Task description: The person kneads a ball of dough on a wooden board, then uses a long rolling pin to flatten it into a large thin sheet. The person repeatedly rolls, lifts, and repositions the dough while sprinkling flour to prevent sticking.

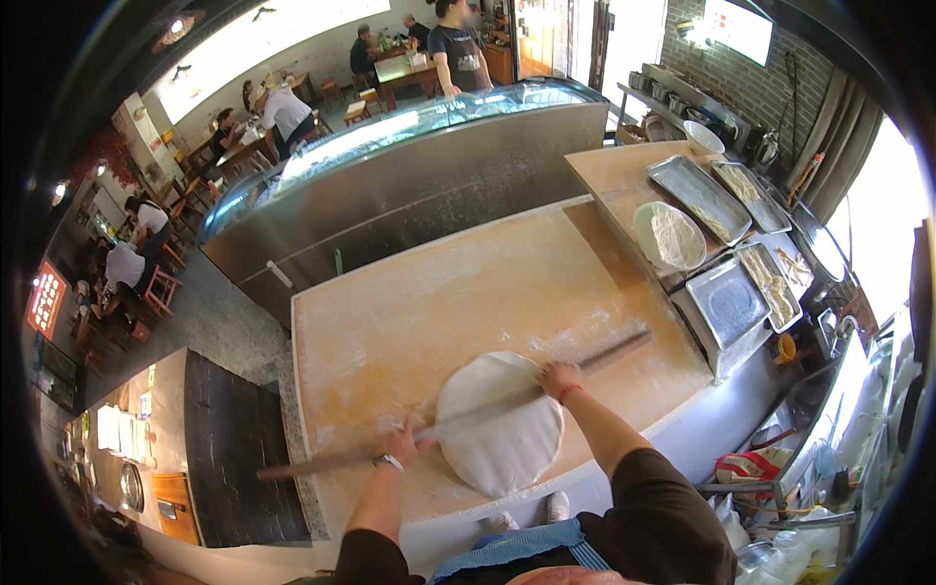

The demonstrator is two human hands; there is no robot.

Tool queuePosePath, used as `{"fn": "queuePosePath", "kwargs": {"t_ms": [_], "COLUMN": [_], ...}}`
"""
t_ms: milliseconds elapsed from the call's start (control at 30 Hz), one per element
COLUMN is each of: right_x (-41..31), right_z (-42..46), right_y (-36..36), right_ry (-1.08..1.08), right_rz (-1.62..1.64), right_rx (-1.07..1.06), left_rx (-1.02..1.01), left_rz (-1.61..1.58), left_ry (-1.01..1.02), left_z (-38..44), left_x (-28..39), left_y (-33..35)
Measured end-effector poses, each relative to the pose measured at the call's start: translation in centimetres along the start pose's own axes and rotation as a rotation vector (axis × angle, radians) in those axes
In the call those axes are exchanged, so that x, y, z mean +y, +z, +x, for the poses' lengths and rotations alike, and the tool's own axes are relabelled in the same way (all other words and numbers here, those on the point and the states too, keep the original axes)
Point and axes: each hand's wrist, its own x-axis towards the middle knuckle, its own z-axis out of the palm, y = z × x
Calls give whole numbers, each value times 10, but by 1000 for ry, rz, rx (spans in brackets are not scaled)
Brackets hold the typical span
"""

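Observation:
A round, flat sheet of pale dough (504,457) lies near the front edge of a floured wooden work board (446,300). Across it runs a long wooden rolling pin (618,348), slanting from lower left to upper right and blurred over the dough. My left hand (404,446) is on the pin just left of the dough, thumb pointing toward the sheet. At the dough's upper right edge, my right hand (561,379) rests over the pin with its fingers bent. Both ends of the pin stick out past my hands; the left end reaches beyond the board's edge.
On the right stand a bowl of dough (673,238), metal trays (698,197) with dough strips and a metal box (727,300). A glass-topped display counter (409,135) borders the far side, with a person (461,55) behind it. A dark countertop (234,446) is at left; several people sit beyond.

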Motion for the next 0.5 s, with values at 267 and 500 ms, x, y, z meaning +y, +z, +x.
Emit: {"fn": "queuePosePath", "kwargs": {"t_ms": [267, 500], "right_x": [15, 29], "right_z": [-77, -32], "right_y": [56, 30], "right_ry": [79, -265], "right_rz": [88, 8], "right_rx": [732, 415], "left_rx": [794, 501], "left_rz": [-124, -149], "left_ry": [-122, 142], "left_z": [-16, 28], "left_x": [131, 101], "left_y": [62, 49]}}
